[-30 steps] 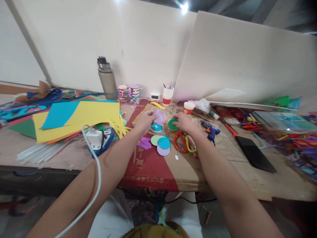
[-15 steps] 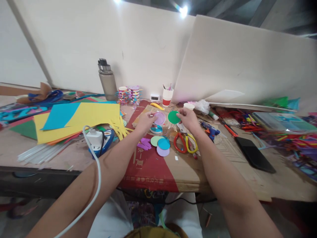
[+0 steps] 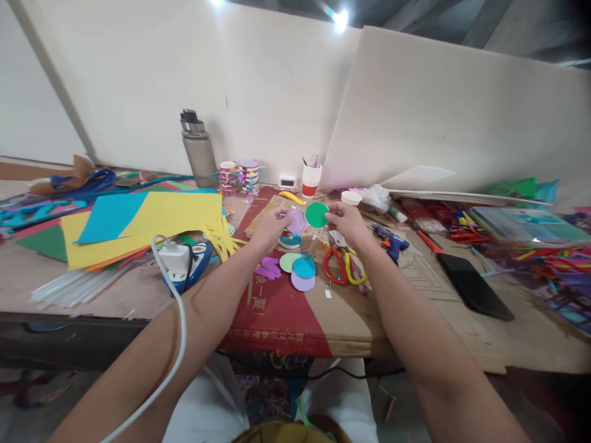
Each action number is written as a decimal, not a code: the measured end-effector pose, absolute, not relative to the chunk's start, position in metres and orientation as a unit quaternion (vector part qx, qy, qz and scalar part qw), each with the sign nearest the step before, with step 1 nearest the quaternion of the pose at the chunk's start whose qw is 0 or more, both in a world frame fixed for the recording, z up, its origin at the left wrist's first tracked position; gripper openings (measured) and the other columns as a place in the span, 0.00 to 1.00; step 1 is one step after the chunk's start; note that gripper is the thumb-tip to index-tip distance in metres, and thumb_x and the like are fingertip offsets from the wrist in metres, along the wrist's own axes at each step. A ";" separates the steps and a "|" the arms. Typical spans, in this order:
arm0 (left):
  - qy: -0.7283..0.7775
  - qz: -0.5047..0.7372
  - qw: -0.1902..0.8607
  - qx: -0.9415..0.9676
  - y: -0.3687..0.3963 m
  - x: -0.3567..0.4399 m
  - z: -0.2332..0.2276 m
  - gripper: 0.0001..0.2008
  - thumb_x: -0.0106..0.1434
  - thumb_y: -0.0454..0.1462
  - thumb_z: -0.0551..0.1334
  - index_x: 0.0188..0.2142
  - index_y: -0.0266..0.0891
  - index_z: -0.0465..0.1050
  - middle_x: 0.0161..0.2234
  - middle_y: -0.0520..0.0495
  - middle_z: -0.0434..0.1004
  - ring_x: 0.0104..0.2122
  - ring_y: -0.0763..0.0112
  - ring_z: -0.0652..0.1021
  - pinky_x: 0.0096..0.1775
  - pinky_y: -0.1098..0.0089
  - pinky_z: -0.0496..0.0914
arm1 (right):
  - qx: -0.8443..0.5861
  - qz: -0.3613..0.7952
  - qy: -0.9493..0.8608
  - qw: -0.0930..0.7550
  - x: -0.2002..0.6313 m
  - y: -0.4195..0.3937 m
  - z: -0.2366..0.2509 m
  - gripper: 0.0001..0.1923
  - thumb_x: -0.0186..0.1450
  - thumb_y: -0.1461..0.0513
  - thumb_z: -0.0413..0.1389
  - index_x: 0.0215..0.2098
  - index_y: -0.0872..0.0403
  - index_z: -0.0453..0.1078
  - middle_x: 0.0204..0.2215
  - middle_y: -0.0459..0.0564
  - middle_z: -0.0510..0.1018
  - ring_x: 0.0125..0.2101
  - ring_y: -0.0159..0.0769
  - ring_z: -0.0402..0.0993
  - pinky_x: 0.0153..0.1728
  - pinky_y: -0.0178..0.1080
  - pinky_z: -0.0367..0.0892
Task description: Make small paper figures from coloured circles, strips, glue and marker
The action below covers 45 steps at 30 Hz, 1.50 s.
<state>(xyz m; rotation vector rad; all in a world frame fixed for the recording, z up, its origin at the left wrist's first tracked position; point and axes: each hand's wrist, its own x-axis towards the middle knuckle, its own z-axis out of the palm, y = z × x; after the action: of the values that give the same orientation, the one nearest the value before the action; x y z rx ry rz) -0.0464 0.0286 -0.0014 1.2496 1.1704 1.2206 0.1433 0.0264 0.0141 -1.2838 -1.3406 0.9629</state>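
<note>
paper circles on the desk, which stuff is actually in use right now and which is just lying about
In use:
green paper circle, in the right hand
lilac paper circle, in the left hand

Lying about:
red scissors
blue glue gun
grey water bottle
yellow paper sheet
black phone

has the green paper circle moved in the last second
Yes. The green circle in the right hand rose off the cardboard and shifted left, away from the scissors.

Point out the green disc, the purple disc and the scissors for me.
green disc [image 3: 316, 215], head view, centre of its face
purple disc [image 3: 296, 221], head view, middle of its visible face
scissors [image 3: 333, 266], head view, on the red handle loop
</note>
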 end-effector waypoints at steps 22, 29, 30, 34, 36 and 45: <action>0.410 0.507 0.564 0.507 0.020 -0.043 0.009 0.09 0.55 0.34 0.65 0.38 0.34 0.74 0.26 0.50 0.76 0.24 0.73 0.77 0.25 0.75 0.70 | -0.517 0.461 -0.542 0.475 0.128 0.012 0.020 0.07 0.65 0.70 0.52 0.32 0.53 0.61 0.16 0.38 0.72 0.16 0.27 0.72 0.20 0.30 0.70; 0.496 0.519 0.474 0.509 0.026 -0.050 0.006 0.06 0.56 0.31 0.61 0.35 0.33 0.74 0.27 0.49 0.76 0.21 0.76 0.74 0.23 0.75 0.69 | -0.538 0.423 -0.530 0.501 0.133 0.017 0.015 0.05 0.67 0.67 0.50 0.33 0.53 0.62 0.16 0.37 0.68 0.15 0.25 0.66 0.16 0.28 0.65; 0.499 0.519 0.473 0.508 0.028 -0.051 0.005 0.07 0.56 0.31 0.60 0.36 0.33 0.74 0.28 0.48 0.77 0.22 0.76 0.74 0.24 0.75 0.69 | -0.544 0.417 -0.530 0.499 0.134 0.018 0.015 0.05 0.67 0.67 0.50 0.33 0.54 0.63 0.16 0.37 0.68 0.15 0.25 0.66 0.16 0.28 0.64; 0.495 0.518 0.476 0.511 0.030 -0.053 0.002 0.09 0.55 0.30 0.62 0.37 0.33 0.74 0.30 0.47 0.76 0.23 0.76 0.74 0.23 0.76 0.69 | -0.561 0.408 -0.534 0.484 0.133 0.018 0.016 0.05 0.67 0.68 0.50 0.33 0.53 0.62 0.17 0.38 0.67 0.15 0.25 0.65 0.16 0.28 0.63; 0.491 0.516 0.475 0.516 0.031 -0.053 0.001 0.10 0.54 0.31 0.62 0.38 0.33 0.74 0.29 0.48 0.76 0.24 0.76 0.74 0.24 0.76 0.69 | -0.564 0.405 -0.538 0.478 0.133 0.017 0.017 0.05 0.66 0.68 0.50 0.33 0.53 0.62 0.17 0.38 0.67 0.16 0.25 0.66 0.17 0.28 0.64; 0.500 0.522 0.480 0.497 0.034 -0.053 -0.002 0.14 0.50 0.29 0.60 0.39 0.33 0.75 0.29 0.48 0.77 0.24 0.74 0.74 0.23 0.76 0.68 | -0.636 0.310 -0.601 0.371 0.141 0.018 0.012 0.06 0.67 0.64 0.51 0.42 0.55 0.68 0.16 0.40 0.68 0.15 0.29 0.66 0.18 0.31 0.60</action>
<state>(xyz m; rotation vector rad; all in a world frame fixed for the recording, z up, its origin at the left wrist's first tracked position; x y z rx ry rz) -0.0527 0.0340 -0.0023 1.2127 1.2205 1.2735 0.1408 0.0184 0.0121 -1.6323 -1.5419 0.7944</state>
